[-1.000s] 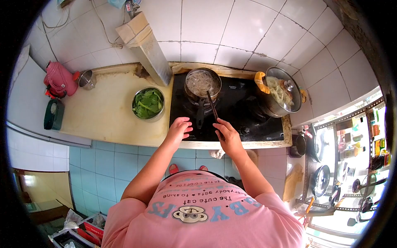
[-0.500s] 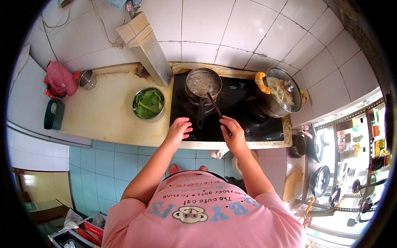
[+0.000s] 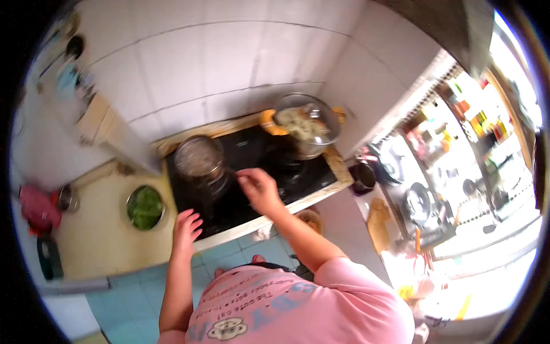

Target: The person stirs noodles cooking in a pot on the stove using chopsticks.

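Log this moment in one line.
left hand: empty, near stove edge; right hand: over stove, grip blurred; pan: on stove; lidded pot: farther right

Far left, I'm seeing a pink jug standing near a small steel cup and a dark green container. Right side: a wooden board standing near a dark pot; blurred bottles, probably condiments, lining shelves.
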`<state>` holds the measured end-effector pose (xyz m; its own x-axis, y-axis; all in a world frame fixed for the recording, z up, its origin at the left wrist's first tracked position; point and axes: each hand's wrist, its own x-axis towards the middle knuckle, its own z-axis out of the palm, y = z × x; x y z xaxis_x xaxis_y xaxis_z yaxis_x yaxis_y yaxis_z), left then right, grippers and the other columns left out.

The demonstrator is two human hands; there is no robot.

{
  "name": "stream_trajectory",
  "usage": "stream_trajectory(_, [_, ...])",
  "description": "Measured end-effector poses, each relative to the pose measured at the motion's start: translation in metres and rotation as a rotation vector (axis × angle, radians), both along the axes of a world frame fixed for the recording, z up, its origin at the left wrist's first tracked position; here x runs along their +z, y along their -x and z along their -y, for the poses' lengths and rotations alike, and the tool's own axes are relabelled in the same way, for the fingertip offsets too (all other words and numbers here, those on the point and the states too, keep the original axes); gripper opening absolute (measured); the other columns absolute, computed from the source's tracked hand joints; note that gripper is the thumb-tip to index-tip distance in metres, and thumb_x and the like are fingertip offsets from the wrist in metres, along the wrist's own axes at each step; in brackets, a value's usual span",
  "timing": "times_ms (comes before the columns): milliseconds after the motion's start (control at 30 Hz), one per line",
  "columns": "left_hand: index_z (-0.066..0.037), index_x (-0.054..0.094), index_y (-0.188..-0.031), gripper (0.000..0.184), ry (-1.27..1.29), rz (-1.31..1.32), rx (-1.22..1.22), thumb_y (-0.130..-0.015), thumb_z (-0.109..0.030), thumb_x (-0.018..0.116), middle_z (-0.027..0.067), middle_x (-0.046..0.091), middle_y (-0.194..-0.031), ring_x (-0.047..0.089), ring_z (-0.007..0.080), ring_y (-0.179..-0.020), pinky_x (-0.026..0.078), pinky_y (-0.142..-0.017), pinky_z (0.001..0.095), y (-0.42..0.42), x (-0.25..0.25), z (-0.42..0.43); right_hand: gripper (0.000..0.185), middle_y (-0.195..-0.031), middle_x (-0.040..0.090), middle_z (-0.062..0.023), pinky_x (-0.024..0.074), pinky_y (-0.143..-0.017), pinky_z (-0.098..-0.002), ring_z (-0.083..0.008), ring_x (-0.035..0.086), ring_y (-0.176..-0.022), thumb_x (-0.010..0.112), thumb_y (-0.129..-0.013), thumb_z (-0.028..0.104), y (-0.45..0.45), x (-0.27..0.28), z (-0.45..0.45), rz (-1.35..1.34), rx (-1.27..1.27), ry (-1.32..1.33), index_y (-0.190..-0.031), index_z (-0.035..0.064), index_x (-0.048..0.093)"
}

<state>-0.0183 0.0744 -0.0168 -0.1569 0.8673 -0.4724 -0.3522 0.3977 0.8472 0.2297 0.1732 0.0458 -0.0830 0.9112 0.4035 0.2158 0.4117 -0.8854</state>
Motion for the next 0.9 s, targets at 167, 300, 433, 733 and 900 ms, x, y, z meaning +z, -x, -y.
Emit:
stream_trajectory(167, [-0.015,0.052,-0.128,0.039,-0.010,0.017,-0.010,-0.091,-0.026,0.058,0.0063,0.059,-0.122,0.059,0.0183,-0.103,0.048,-0.080,0.0350,-0.008,-0.010,-0.007,0.013,-0.092,0.062,-0.0120,0.0504,-0.068,-0.0307,-0.0210,0.062,-0.080,0.065,-0.089,0.005,-0.002,0.003,0.004,-0.035,0.031,-0.064,-0.102,0.0022,0.065])
stream_trajectory(300, [-0.015,0.050,-0.130,0.039,-0.029,-0.029,-0.046,-0.093,-0.027,0.054,0.0075,0.054,-0.129,0.055,0.0198,-0.107,0.045,-0.083,0.0351,-0.016,-0.009,-0.013,0.013,-0.094,0.060,-0.0111,0.0522,-0.071,-0.0302,-0.0199,0.063,-0.083,0.063,-0.091,0.003,-0.004,0.006,0.008,-0.032,0.058,-0.068,-0.104,0.0012,0.064])
stream_trajectory(433, [-0.018,0.047,-0.133,0.043,-0.050,-0.112,-0.056,-0.093,-0.029,0.055,0.0090,0.048,-0.135,0.050,0.0219,-0.114,0.043,-0.087,0.0390,-0.022,-0.011,-0.020,0.014,-0.091,0.060,-0.0125,0.0520,-0.068,-0.0318,-0.0235,0.063,-0.080,0.065,-0.089,0.004,-0.003,0.008,0.009,0.008,0.046,-0.041,-0.103,0.0030,0.065])
stream_trajectory(733, [-0.020,0.027,-0.148,0.068,0.115,-0.109,-0.108,-0.091,-0.023,0.063,0.0087,0.053,-0.126,0.058,0.0250,-0.113,0.050,-0.086,0.0468,-0.027,-0.010,-0.033,0.012,-0.089,0.065,-0.0095,0.0500,-0.074,-0.0275,-0.0160,0.062,-0.082,0.064,-0.090,0.004,0.010,-0.004,-0.008,-0.050,0.033,0.025,-0.101,0.0016,0.066])
stream_trajectory(900, [-0.013,0.013,-0.154,0.076,0.151,-0.110,-0.165,-0.094,-0.022,0.060,0.0105,0.055,-0.121,0.063,0.0234,-0.108,0.052,-0.083,0.0406,-0.024,0.003,-0.035,0.012,-0.092,0.065,-0.0057,0.0488,-0.072,-0.0227,-0.0101,0.061,-0.082,0.060,-0.095,0.005,0.022,-0.017,-0.029,-0.194,0.116,0.112,-0.106,-0.0010,0.063])
